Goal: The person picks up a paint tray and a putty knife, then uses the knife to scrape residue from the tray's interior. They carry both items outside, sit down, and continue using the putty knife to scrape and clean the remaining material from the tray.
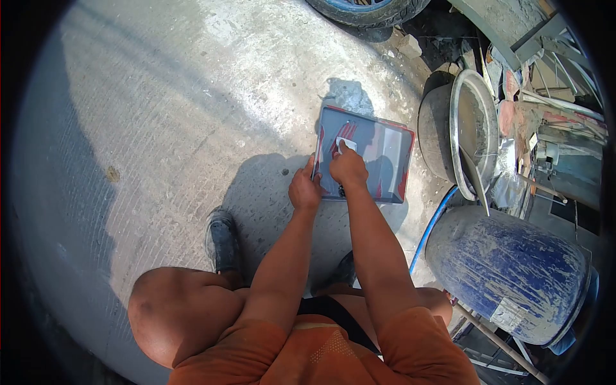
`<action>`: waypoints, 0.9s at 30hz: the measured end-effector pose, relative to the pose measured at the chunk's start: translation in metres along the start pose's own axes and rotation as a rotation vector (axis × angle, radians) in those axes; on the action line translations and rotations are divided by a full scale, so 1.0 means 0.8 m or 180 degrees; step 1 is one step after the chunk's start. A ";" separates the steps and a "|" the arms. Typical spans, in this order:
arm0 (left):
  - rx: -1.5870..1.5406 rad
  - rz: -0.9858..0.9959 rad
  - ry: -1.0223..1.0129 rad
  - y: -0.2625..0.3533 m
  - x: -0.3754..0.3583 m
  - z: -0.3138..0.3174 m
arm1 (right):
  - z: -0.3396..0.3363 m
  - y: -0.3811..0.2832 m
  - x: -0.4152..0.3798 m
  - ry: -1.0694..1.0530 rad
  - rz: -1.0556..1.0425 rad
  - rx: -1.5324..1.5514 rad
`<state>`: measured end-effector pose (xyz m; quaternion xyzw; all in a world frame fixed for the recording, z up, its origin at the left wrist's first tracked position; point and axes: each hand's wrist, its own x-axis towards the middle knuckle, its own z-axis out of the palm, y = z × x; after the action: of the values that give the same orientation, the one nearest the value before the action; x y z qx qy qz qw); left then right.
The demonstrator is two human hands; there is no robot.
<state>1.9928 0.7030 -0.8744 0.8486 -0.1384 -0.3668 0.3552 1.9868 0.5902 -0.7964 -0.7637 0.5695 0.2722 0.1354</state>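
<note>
A shallow rectangular grey tray (389, 157) with red smears on its floor and rim is in front of me, just above the concrete. My left hand (305, 187) grips its left edge near the lower corner, fingers wrapped round the side. Over the tray's inside, my right hand (349, 168) is closed on a small white flat piece (347, 145), pressed near the red streaks. A small dark object (341, 190) lies under my right wrist, too small to make out.
Rough concrete floor (173, 128) spreads left and ahead. A wheel (369, 11) is at the top. To the right stand a mud-coated tub (439, 131), a scuffed blue barrel (507, 269), a blue hose (428, 232) and piled scrap (558, 122). My shoe (222, 240) is below left.
</note>
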 end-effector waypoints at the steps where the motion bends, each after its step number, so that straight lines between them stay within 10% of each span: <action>1: -0.0021 -0.0025 0.0004 -0.002 0.002 0.003 | -0.008 -0.005 0.004 0.0039 0.0001 -0.0022; 27: -0.0044 -0.0200 -0.0025 0.000 -0.013 -0.002 | -0.005 0.010 0.019 -0.0104 -0.0013 0.0119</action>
<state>1.9871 0.7091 -0.8683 0.8486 -0.1106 -0.3821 0.3487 1.9837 0.5738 -0.8008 -0.7577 0.5706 0.2737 0.1594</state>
